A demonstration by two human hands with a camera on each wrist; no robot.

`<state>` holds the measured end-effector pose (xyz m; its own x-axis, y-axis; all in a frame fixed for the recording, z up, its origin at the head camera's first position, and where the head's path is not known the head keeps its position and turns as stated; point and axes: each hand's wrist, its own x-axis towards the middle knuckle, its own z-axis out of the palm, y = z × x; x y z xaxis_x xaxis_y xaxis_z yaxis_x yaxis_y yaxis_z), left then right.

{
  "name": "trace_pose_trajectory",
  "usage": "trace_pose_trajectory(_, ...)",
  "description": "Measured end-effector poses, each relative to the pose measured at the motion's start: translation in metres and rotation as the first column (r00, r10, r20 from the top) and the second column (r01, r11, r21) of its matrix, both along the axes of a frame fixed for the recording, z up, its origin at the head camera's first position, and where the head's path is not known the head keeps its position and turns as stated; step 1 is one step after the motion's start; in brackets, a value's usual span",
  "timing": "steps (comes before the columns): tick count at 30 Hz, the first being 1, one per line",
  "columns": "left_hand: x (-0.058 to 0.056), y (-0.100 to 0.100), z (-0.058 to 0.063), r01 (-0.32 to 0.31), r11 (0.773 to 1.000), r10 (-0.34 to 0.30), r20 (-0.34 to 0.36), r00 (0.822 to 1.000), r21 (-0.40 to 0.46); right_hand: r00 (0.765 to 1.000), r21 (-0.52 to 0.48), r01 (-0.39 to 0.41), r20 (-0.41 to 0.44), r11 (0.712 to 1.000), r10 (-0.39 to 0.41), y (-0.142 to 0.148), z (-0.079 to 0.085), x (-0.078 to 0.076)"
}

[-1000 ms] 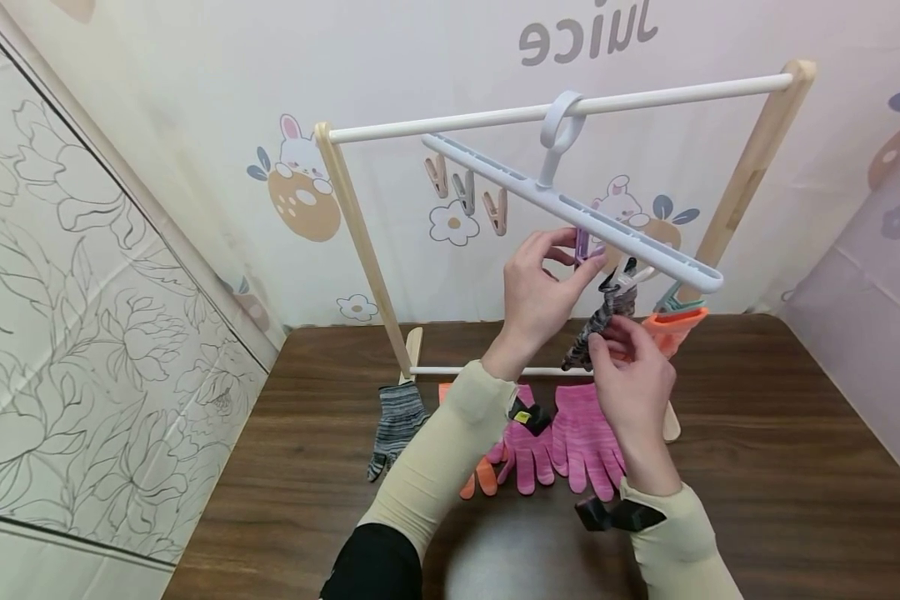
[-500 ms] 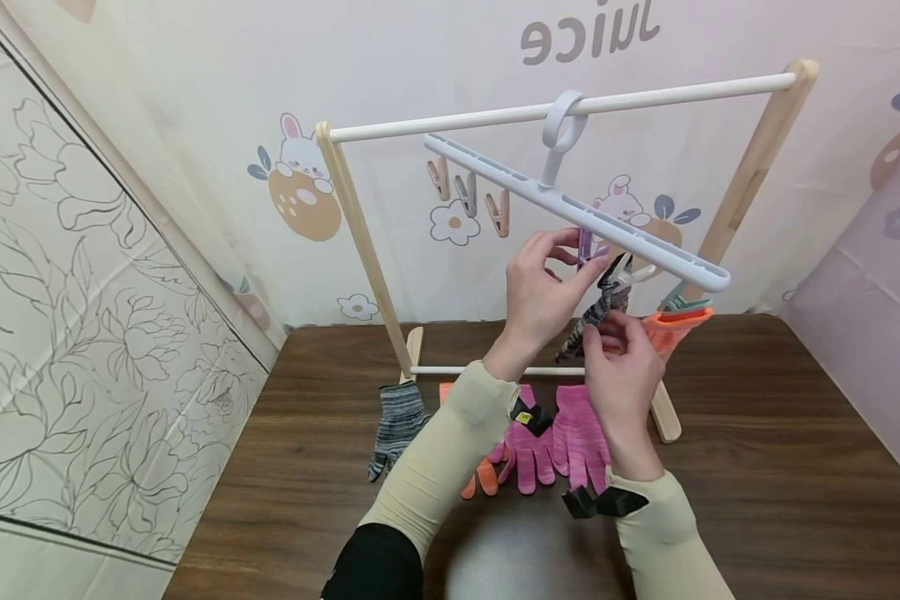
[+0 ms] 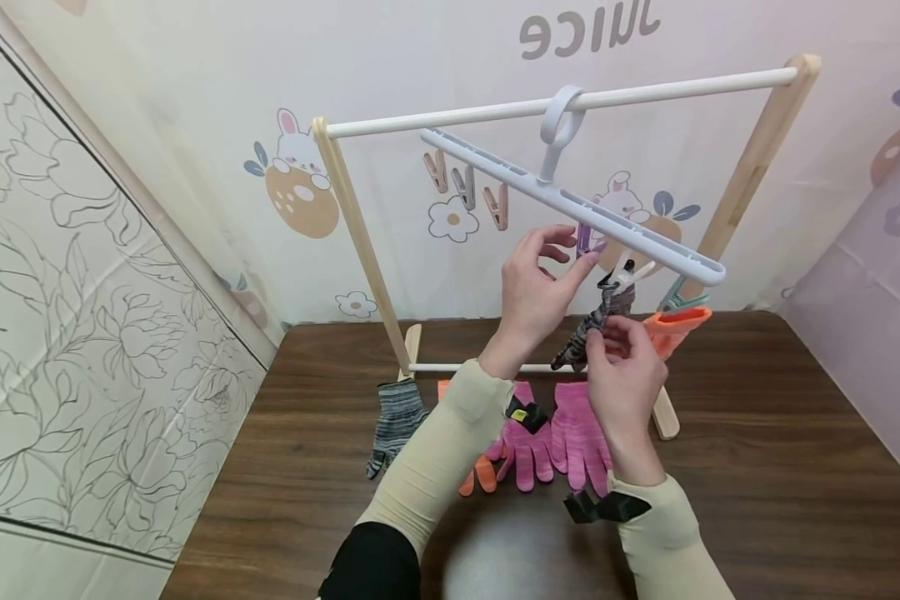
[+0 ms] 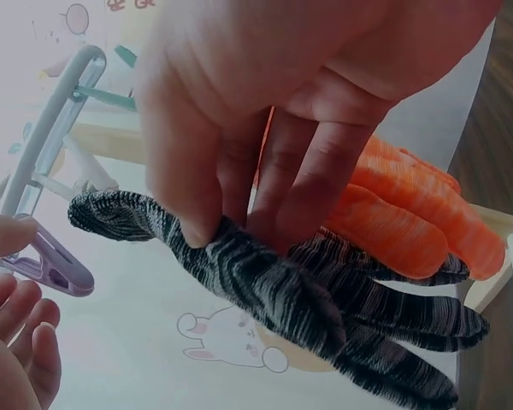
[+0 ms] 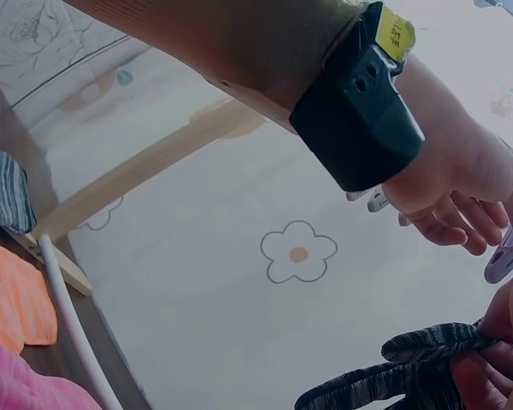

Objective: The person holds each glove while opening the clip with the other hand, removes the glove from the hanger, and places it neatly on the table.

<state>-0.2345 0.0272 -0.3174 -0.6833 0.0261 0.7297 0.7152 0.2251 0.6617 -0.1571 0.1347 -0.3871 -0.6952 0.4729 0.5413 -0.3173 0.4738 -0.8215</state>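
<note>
Striped glove [image 3: 583, 335], just right of centre in the head view, hanging at a slant below the hanger [image 3: 645, 240]. The knit is streaked black and grey, with fine ribs and a soft, uneven surface. Seen from the head, the glove looks narrow and bunched; in the left wrist view its limp, round-tipped fingers spread toward the lower right. A white clip [image 3: 624, 275] sits at its upper end, close under the hanger.

Right hand [image 3: 626, 375]: thumb and fingertips pinch the striped glove below the white clip. Left hand [image 3: 534, 292]: thumb and fingers pinch a purple clip [image 3: 584, 239], upright and just beneath the hanger's bar; I cannot tell whether it is fastened there.

To the right of the striped glove, an orange glove [image 3: 672, 330] hangs from a green clip [image 3: 681, 300], its cuff gaping. Upper centre: three more clips [image 3: 498, 208] hang from the hanger's left half. Lower centre: two pink gloves [image 3: 581, 433] lie on the dark wooden table [image 3: 270, 508], fingers toward the viewer
</note>
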Motion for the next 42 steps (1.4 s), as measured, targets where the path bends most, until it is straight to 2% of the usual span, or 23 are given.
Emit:
trace_pose_trajectory(7, 0.003, -0.002, -0.001, 0.031, 0.999, -0.030, -0.029, 0.999, 0.029, 1.000, 0.008, 0.011, -0.001, 1.000, -0.011, 0.003, -0.001, 0.000)
trace_pose_trajectory(12, 0.008, -0.002, -0.002, 0.084, 0.996, -0.082, -0.040, 0.996, 0.038, 1.000, 0.020, 0.017, 0.016, 1.000, -0.018, 0.005, -0.003, 0.001)
trace_pose_trajectory(22, 0.022, 0.006, 0.002, 0.170, 0.985, -0.171, -0.029, 0.985, -0.022, 0.998, 0.086, 0.056, -0.012, 0.995, -0.055, 0.006, -0.001, 0.003)
trace_pose_trajectory(25, 0.025, 0.009, 0.004, 0.176, 0.984, -0.177, -0.032, 0.984, -0.041, 0.998, 0.108, 0.054, -0.023, 0.993, -0.052, 0.006, -0.001, 0.004)
trace_pose_trajectory(30, 0.028, 0.015, 0.007, 0.141, 0.988, -0.145, -0.062, 0.988, -0.062, 0.998, 0.132, 0.052, -0.030, 0.990, -0.049, 0.007, 0.000, 0.006)
trace_pose_trajectory(38, 0.030, 0.022, 0.010, 0.047, 0.989, -0.049, -0.015, 0.999, -0.139, 0.998, 0.155, 0.054, -0.050, 0.986, -0.047, 0.007, 0.001, 0.007)
trace_pose_trajectory(42, 0.030, 0.025, 0.009, 0.007, 0.988, -0.010, -0.018, 1.000, -0.157, 0.998, 0.157, 0.043, -0.042, 0.987, -0.037, 0.007, 0.001, 0.007)
